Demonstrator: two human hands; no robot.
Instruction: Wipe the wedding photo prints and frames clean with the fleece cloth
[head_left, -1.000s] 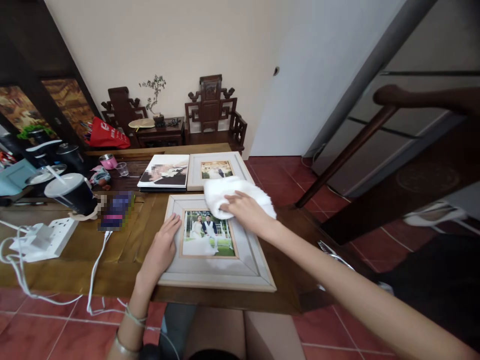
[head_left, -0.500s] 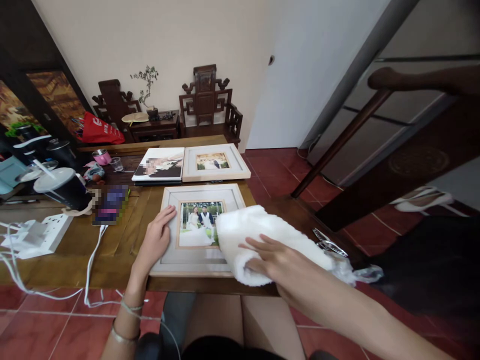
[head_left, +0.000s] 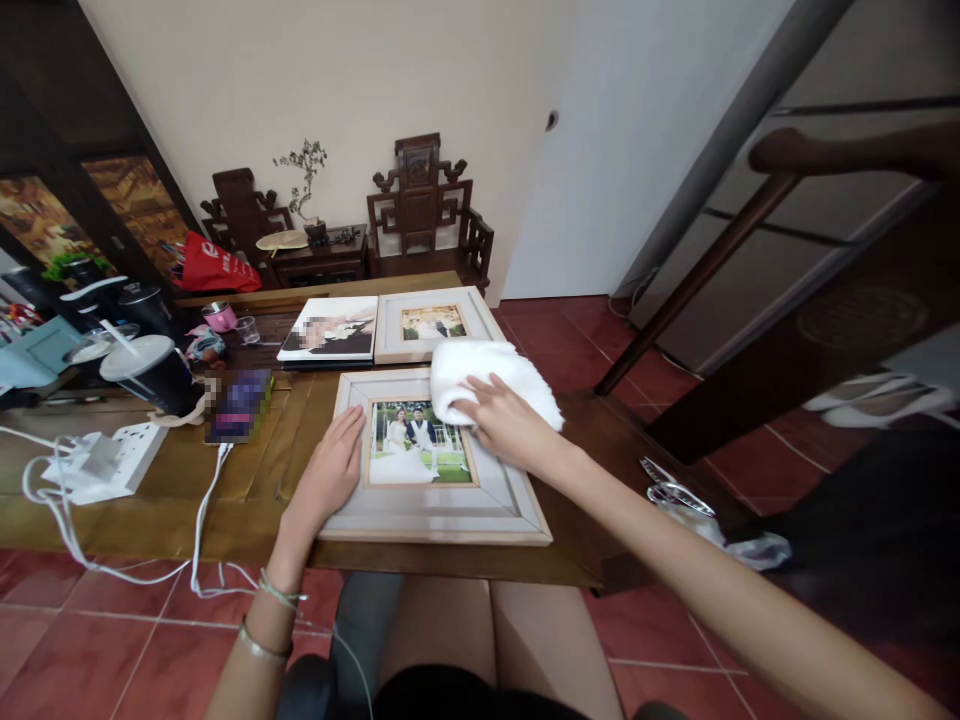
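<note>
A large framed wedding photo (head_left: pixel 420 505) lies flat on the wooden table (head_left: pixel 255 480) in front of me. My left hand (head_left: pixel 330 478) rests flat and open on the frame's left border. My right hand (head_left: pixel 504 425) presses a white cloth (head_left: pixel 487 372) onto the frame's upper right corner, fingers spread over the cloth.
Behind lie a smaller framed photo (head_left: pixel 433 325) and a photo album (head_left: pixel 330 330). At left are a black lidded cup (head_left: pixel 146 372), a phone (head_left: pixel 238 405), a white power strip (head_left: pixel 105 460) with cables, and small cups. Scissors (head_left: pixel 671 495) and clear plastic lie at right. Carved chairs stand by the wall.
My right hand swept the cloth down to the frame's lower right, then back up to its upper right corner. My left hand has stayed on the left border.
</note>
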